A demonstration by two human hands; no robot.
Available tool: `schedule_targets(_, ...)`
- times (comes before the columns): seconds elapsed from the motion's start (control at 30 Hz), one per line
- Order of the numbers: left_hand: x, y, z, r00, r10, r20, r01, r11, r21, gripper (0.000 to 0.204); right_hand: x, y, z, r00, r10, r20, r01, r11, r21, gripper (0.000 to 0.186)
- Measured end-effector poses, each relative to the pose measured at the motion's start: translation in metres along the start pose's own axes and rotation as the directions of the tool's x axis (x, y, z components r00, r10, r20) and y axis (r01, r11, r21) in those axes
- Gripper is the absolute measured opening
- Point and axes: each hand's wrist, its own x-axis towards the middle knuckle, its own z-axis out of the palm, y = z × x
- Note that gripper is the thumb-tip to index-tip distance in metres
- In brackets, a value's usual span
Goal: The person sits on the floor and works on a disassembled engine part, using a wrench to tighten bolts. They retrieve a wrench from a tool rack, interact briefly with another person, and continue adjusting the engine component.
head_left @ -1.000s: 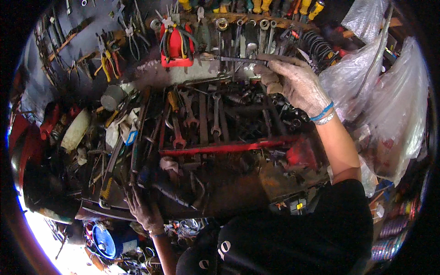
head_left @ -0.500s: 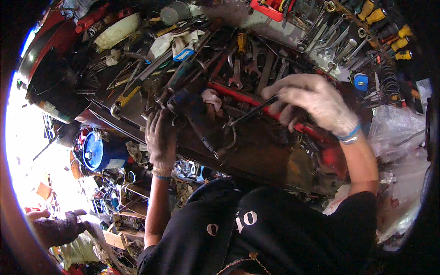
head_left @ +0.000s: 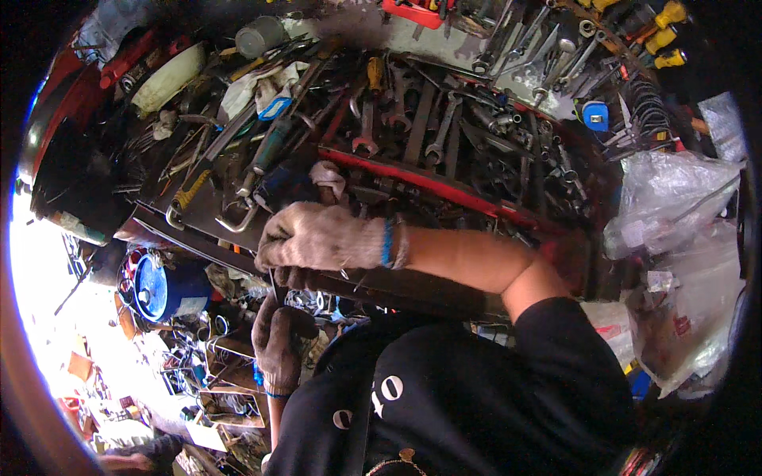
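Both my hands wear pale knitted work gloves and are close together near the front edge of the bench. My right hand reaches across from the right, its fingers curled down. From under them a slim dark metal tool points toward my left hand, which is lower, with fingers bent upward; what it grips is hidden. Behind my right hand, a dark blue tool body is partly covered. A bent metal rod lies to the left of my right glove.
Wrenches and sockets crowd a red-edged tray. Yellow-handled screwdrivers, a blue tape measure and plastic sheeting are on the right. A blue drum stands left; another person's arm shows lower left.
My right hand has swung left and nearer from above the tool tray, carrying the slim dark tool. My left hand has drawn back off the bench toward my body. The view has shifted slightly.
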Motion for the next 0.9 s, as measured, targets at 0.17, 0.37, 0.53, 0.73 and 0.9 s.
schedule_targets(0.17,-0.016,-0.008,0.006,0.968,-0.091,-0.232,0.105,0.993,0.047,0.042,0.021,0.028,0.018,0.999,-0.029,-0.019,0.022,0.958,-0.287,0.045)
schedule_targets(0.37,-0.032,-0.014,0.002,0.971,-0.036,-0.234,0.073,0.986,0.149,0.046,0.029,0.056,0.032,0.966,-0.248,-0.068,0.184,0.851,-0.491,0.041)
schedule_targets(0.53,-0.044,-0.027,0.012,0.96,-0.083,-0.267,0.083,0.996,-0.01,0.049,0.022,0.063,0.039,0.98,-0.159,-0.117,0.078,0.856,-0.512,0.043)
schedule_targets(0.73,-0.06,-0.033,0.02,0.947,-0.175,-0.27,0.17,0.985,-0.041,0.046,0.004,0.071,0.042,0.975,-0.139,-0.175,0.031,0.86,-0.509,0.046)
schedule_targets(0.9,-0.068,-0.036,0.018,0.96,-0.187,-0.211,0.184,0.982,-0.035,0.042,-0.018,0.065,0.045,0.924,-0.217,-0.315,0.041,0.875,-0.482,0.046)
